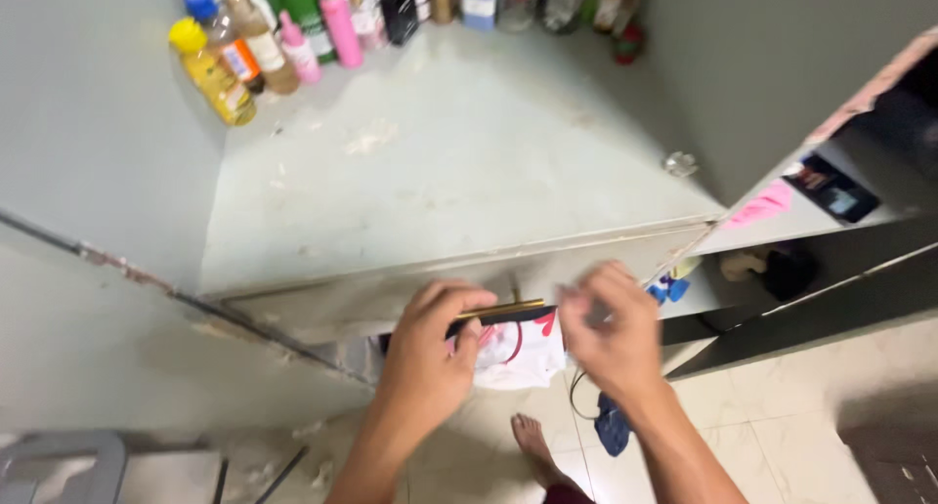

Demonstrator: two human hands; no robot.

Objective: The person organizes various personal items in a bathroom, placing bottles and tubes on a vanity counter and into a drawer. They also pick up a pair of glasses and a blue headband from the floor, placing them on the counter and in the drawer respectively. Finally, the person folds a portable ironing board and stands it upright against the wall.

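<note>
- Head view, left hand (430, 353): positioned at the front edge of the pale grey-green tabletop (440, 162). The grip is pinched on the left end of a slim black bar-shaped object with a gold-coloured upper edge (503, 313); thumb on the near side, fingers curled over the top.
- Head view, right hand (611, 333): positioned just beside the right end of the same bar. The hand is motion-blurred; fingers are curled inward, but whether the grip is pressed on the bar cannot be determined.
- Bar location: held level between both hands, just below the tabletop front edge, directly above a white cloth with red markings (523, 353).
- White cloth: hangs or lies under the tabletop edge, between the two hands; part of it is hidden behind the left thumb.
- Floor (782, 426): pale glossy tiles. A bare foot (532, 441) stands on them below the cloth. A dark blue item (613, 428) lies beside the right forearm, with a thin black cord (574, 397) looping just above it.
- Tabletop rear edge: a row of bottles, including a yellow bottle with a yellow cap (210, 72), an orange bottle with a blue cap (227, 43) and two pink bottles (322, 33); all upright, well apart from the hands.
- Tabletop right side: a small clear round object (680, 162) near the wall.
- Right of view: an open shelf unit (831, 211) holding a pink item (762, 206) and a dark flat package (835, 187).
</note>
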